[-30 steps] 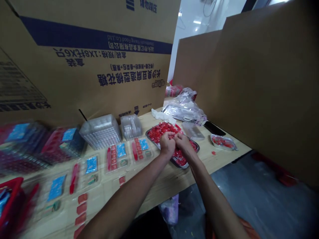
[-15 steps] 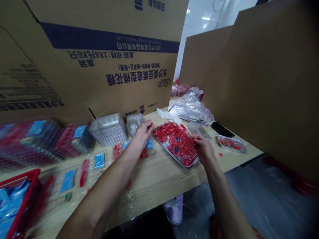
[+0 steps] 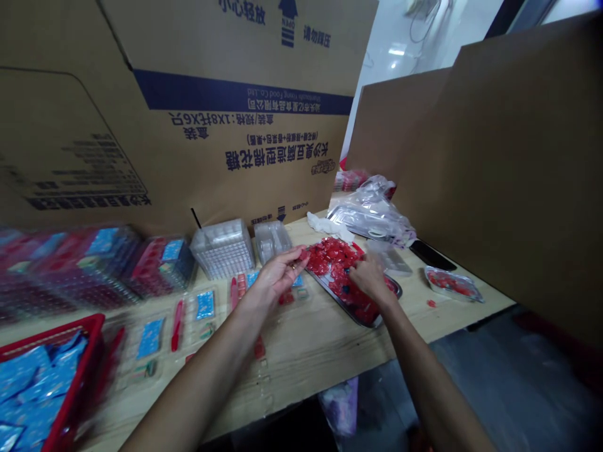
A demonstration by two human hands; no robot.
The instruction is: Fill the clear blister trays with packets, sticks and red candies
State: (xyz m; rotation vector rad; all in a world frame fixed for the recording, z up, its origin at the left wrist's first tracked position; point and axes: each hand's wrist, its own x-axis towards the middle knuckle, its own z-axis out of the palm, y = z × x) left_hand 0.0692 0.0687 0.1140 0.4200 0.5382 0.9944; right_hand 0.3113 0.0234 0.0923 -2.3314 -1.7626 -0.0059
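Note:
A steel tray point(image 3: 372, 312) heaped with glossy red candy pieces point(image 3: 335, 263) lies on the wooden table point(image 3: 301, 370). My right hand point(image 3: 370, 279) rests on the pile, its fingertips down among the pieces and partly hidden. My left hand point(image 3: 280, 276) hovers at the tray's left edge, fingers slightly curled, with nothing visible in them. Below it lie clear plastic trays point(image 3: 240, 290) holding red strips and blue sachets, partly hidden by my wrist.
A red basket point(image 3: 70, 370) of blue sachets and stacked clear packs point(image 3: 162, 267) crowd the left. Clear plastic containers point(image 3: 221, 249) stand behind. A plastic bag point(image 3: 372, 215), phone point(image 3: 431, 255) and foil dish point(image 3: 452, 284) lie right. Cardboard panels point(image 3: 518, 169) wall the table.
My hands, together over the tray a second ago, have moved apart. The left now sits at the tray's left edge and the right in the pile. The view has swung left.

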